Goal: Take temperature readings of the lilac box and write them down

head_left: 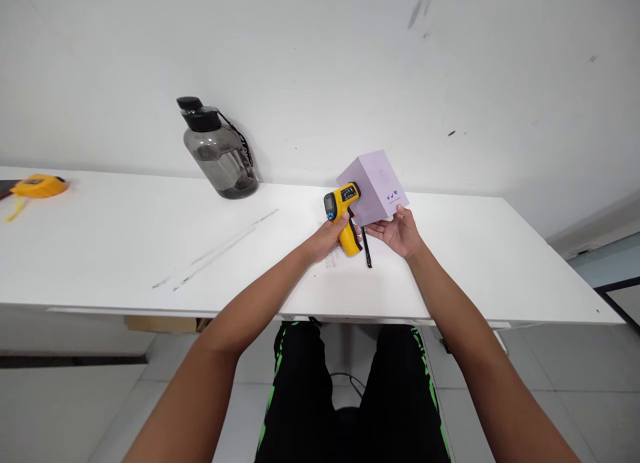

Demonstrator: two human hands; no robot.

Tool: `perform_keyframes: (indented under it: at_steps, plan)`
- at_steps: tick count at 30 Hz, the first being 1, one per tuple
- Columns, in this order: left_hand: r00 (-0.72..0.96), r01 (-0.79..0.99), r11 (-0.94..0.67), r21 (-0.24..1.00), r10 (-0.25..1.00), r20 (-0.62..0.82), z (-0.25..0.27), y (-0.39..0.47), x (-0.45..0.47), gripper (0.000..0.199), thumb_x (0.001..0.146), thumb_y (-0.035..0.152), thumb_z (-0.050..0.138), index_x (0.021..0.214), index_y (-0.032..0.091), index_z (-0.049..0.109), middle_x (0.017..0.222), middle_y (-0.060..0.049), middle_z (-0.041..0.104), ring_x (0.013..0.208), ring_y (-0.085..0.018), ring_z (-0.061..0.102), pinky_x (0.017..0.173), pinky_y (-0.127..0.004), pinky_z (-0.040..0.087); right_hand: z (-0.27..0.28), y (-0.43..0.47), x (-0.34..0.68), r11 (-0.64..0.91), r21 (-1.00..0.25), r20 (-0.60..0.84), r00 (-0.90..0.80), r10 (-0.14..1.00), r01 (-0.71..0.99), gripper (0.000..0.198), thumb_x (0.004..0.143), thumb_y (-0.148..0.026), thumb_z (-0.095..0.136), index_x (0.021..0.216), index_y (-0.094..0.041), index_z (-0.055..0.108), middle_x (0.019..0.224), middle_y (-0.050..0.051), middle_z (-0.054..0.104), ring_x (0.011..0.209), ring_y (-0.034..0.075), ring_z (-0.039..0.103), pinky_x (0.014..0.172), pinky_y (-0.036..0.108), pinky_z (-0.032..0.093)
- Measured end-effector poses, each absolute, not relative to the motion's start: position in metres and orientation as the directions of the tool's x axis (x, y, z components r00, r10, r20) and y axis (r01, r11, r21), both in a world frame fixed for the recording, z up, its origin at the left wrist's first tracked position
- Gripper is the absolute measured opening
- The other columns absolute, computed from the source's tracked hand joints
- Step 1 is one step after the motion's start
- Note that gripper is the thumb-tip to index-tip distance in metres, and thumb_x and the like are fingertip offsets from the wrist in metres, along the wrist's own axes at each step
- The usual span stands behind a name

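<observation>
"Where's the yellow-and-black, pistol-shaped thermometer [352, 240]?"

"Over the white counter [460, 269], your left hand's [327, 240] fingers wrapped around its grip, nose at the lilac, boxy carton [384, 179]; your right hand's [400, 233] fingers grasp that carton's lower edge."

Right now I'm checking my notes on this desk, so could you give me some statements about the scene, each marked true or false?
1. The left hand holds a yellow gun-shaped device. True.
2. The right hand grips a bottle. False: it is at the lilac box.
3. A thin black stick lies on the white table. True.
4. The grey see-through bottle is right of the box. False: it is on the left.
</observation>
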State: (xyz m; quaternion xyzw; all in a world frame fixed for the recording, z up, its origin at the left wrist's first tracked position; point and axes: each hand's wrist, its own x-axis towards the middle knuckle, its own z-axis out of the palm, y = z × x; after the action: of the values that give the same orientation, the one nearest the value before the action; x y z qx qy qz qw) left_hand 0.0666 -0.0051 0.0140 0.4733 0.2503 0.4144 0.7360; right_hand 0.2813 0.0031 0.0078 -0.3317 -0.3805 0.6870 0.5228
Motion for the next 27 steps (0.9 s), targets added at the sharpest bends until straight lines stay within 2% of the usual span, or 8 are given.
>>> perform_keyframes:
  at_steps: [6, 21, 27]
  plan:
    - [0.509, -0.350, 0.221, 0.910, 0.861, -0.013, 0.0160, -0.0059, 0.0665, 0.065, 0.073, 0.067, 0.071, 0.112, 0.017, 0.053, 0.083, -0.004, 0.068, 0.078, -0.019, 0.067, 0.076, -0.039, 0.055, 0.0070, 0.0034, 0.2821, -0.160, -0.863, -0.037, -0.255, 0.966, -0.479, 0.054, 0.079, -0.061, 0.059, 0.121, -0.028, 0.049, 0.103, 0.007, 0.068, 0.107, 0.027, 0.068, 0.098, 0.049, 0.055]
    - [0.521, -0.353, 0.222, 0.909, 0.854, -0.006, 0.0144, -0.0043, 0.0668, 0.059, 0.077, 0.063, 0.070, 0.111, 0.018, 0.051, 0.083, -0.003, 0.067, 0.079, -0.020, 0.067, 0.077, -0.040, 0.054, 0.0083, 0.0027, 0.2824, -0.156, -0.863, -0.035, -0.251, 0.967, -0.481, 0.062, 0.076, -0.062, 0.064, 0.127, -0.029, 0.047, 0.107, 0.008, 0.069, 0.108, 0.028, 0.068, 0.099, 0.049, 0.054]
    - [0.493, -0.348, 0.217, 0.912, 0.870, -0.018, 0.0157, -0.0056, 0.0687, 0.060, 0.077, 0.060, 0.072, 0.113, 0.017, 0.051, 0.082, -0.003, 0.067, 0.079, -0.020, 0.066, 0.079, -0.040, 0.053, 0.0099, 0.0017, 0.2823, -0.167, -0.872, -0.053, -0.250, 0.967, -0.461, 0.057, 0.076, -0.063, 0.062, 0.119, -0.028, 0.051, 0.106, 0.008, 0.068, 0.108, 0.028, 0.067, 0.097, 0.050, 0.056]
